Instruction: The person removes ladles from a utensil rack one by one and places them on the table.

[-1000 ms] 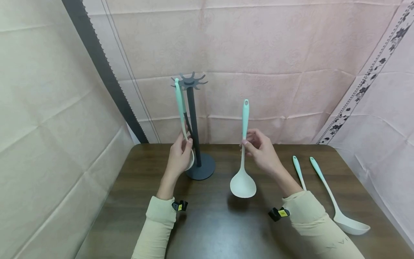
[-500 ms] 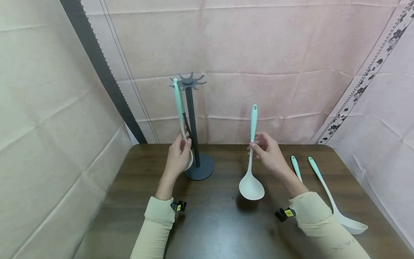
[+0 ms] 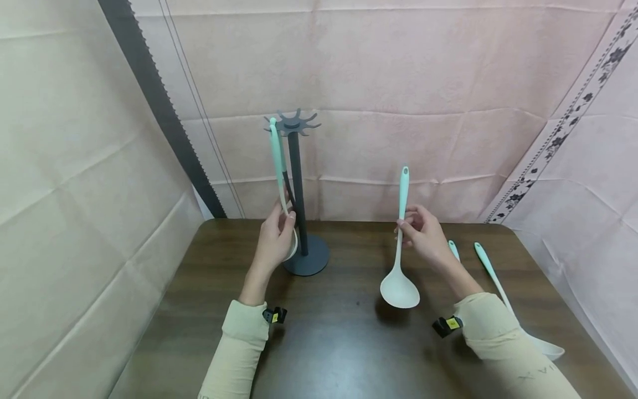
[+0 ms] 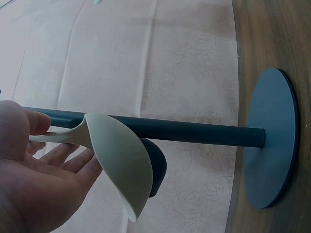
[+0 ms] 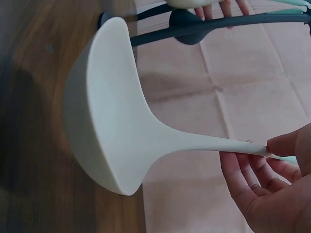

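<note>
Right hand (image 3: 423, 235) pinches the handle of a white ladle (image 3: 399, 288) between thumb and curled fingers, holding it upright with the bowl just above the dark wooden table (image 3: 329, 343), well right of the rack; left hand (image 3: 276, 238) has thumb and fingers closed on the shaft of a spoon (image 3: 277, 160) that hangs by its mint handle from the top of the dark utensil rack (image 3: 297, 188), bowl beside the post. Two more mint-handled utensils (image 3: 490, 274) lie on the table at the right, partly hidden by the right forearm.

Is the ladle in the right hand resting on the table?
No. In the head view the right hand holds the ladle upright by its handle, with the bowl hanging just above the table over its own shadow.
</note>
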Demonstrator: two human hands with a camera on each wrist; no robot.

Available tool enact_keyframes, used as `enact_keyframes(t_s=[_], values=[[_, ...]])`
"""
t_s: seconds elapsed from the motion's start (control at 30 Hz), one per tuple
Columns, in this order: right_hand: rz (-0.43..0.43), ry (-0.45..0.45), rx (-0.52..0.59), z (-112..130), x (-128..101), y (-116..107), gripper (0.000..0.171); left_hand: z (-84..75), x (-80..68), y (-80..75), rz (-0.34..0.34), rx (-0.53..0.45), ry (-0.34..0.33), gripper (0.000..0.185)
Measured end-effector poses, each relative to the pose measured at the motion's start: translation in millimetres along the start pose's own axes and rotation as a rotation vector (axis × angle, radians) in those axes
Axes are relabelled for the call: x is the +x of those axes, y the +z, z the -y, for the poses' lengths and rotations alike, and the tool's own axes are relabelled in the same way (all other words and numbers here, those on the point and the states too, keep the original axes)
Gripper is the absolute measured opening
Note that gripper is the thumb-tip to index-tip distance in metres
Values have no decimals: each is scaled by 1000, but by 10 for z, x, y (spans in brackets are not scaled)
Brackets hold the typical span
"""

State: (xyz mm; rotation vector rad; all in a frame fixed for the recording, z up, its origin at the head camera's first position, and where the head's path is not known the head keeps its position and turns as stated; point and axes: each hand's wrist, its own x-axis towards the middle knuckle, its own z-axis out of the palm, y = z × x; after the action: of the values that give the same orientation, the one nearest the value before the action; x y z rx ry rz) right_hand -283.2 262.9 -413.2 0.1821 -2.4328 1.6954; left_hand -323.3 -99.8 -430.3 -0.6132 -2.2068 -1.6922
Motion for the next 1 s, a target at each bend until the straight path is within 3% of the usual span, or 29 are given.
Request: enact_keyframes(t_s=[0.6,0.67,0.83,0.9,1.0], values=[[93,140,-132,-400,-164,-282,33,10,19,8,-2,-28,-10,60],[102,152,-131,-445,-171,-298,33,-90,-4,-2,-1,-33,-16,60],[153,209,-153,-549,-167,-324,35,-98,-21,-23,-4,-34,-5,60],[185,238,-176,-580,-175,-334,35,2,2,-13,-6,-30,9,60],[214,275,-201,-621,-198,-349,36,1,15,1,0,-26,6,61]])
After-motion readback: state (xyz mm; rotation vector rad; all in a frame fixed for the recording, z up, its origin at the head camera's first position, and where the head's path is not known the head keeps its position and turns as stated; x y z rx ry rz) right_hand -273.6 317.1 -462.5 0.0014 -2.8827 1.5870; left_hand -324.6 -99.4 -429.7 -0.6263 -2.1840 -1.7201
